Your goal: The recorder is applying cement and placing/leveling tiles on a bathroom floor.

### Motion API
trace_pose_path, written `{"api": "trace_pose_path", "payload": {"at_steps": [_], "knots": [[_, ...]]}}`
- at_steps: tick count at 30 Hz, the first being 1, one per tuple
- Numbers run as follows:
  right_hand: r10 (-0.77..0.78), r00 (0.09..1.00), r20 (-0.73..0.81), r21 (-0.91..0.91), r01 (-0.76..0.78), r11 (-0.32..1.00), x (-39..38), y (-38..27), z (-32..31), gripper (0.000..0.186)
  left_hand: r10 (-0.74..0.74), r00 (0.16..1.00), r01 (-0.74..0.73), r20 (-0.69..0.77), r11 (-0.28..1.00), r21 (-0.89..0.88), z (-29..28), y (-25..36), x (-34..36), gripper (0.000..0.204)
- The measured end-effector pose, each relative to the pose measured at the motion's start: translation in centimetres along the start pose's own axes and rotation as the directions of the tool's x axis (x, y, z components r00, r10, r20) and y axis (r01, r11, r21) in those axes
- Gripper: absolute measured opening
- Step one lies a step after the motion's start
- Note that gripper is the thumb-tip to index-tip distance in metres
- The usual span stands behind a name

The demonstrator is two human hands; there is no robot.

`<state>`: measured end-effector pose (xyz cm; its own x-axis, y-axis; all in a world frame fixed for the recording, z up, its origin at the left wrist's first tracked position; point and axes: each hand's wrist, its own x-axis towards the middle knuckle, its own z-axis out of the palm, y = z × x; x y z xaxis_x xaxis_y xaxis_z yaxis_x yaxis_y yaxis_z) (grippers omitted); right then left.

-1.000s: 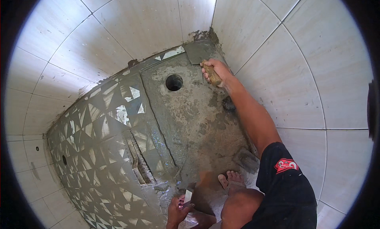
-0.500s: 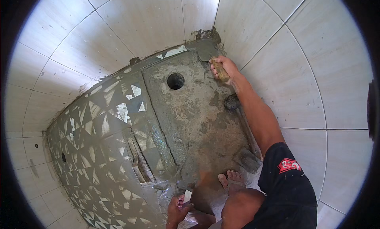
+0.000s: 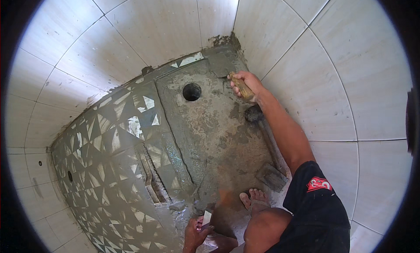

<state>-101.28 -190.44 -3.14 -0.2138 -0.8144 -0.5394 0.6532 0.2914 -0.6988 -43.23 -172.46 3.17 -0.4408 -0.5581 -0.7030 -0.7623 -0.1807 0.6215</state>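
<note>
Here, the left hand grips a small flat pale piece, probably stiff, best held by its edges; beyond, the right hand clasps a brown-handled grey trowel, seemingly light, rigid, at grey corner mortar.

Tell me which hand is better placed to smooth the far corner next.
Right hand, I'd judge: it grips the trowel handle near that corner; the left hand, farther off, holds a small pale piece.
</note>
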Motion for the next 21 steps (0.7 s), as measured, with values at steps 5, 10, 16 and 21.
{"api": "trace_pose_path", "payload": {"at_steps": [5,10,16,21], "knots": [[-0.041,0.993,-0.109,0.116,0.054,0.992,1.3,-1.4,-1.8,0.021,0.018,1.0,-0.02,-0.014,0.992,-0.126,0.3,1.1,0.1,0.055],[0.002,1.0,-0.003,0.132,-0.001,0.991,-3.3,1.7,-0.1,0.023,0.041,0.998,-0.041,-0.038,0.999,0.002,0.5,0.4,-0.5,0.054],[-0.04,0.998,-0.042,-0.198,0.031,0.98,-15.4,10.8,5.7,0.026,0.067,0.997,-0.077,-0.045,0.955,-0.285,-1.1,1.7,1.1,0.056],[-0.035,0.999,-0.037,-0.487,0.013,0.873,-21.3,19.8,2.9,0.038,0.525,0.802,-0.495,-0.285,0.851,0.178,-5.9,9.0,5.4,0.057]]}}
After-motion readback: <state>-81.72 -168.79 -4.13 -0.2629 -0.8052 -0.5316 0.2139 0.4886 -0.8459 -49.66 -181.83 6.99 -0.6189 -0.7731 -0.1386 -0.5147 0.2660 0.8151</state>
